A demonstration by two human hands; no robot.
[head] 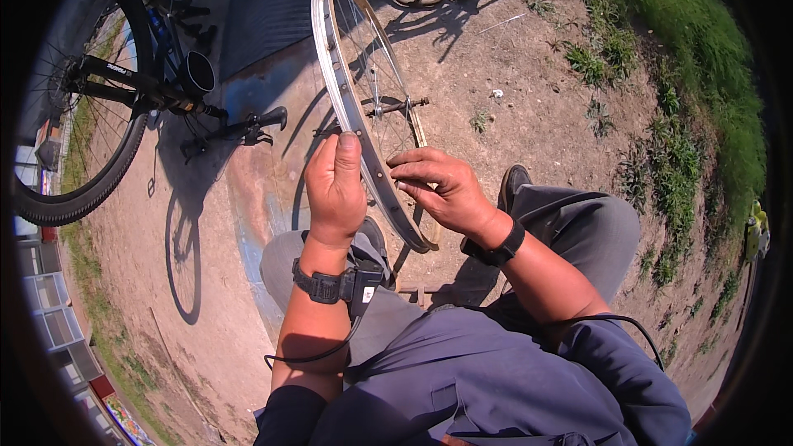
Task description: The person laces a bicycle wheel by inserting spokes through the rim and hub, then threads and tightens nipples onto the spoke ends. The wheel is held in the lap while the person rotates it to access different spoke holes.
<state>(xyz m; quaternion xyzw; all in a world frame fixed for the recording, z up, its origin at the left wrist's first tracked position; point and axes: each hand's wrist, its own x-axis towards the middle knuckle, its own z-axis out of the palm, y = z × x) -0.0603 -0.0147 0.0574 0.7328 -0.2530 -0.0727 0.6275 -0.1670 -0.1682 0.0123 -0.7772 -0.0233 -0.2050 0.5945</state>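
Note:
A bare bicycle wheel (pixel 372 155) without a tyre stands tilted before me, its rim edge towards me. Small holes dot the outer face of the rim, and thin spokes run to a hub with a threaded axle (pixel 399 108). My left hand (pixel 336 192) grips the rim from the left, thumb raised along its side. On the right, my right hand (pixel 443 186) has fingertips and thumb close together against the inner side of the rim, where spokes meet it. Whether a spoke or some small part is pinched there is hidden by the fingers.
At left, a bicycle with a black fork (pixel 118 77) and knobbly tyre (pixel 139 130) stands upside down, handlebar (pixel 235 130) on the ground. Another handlebar (pixel 403 1) lies beyond the wheel. A dark ribbed mat (pixel 266 18) is behind; grass (pixel 687 49) borders the right.

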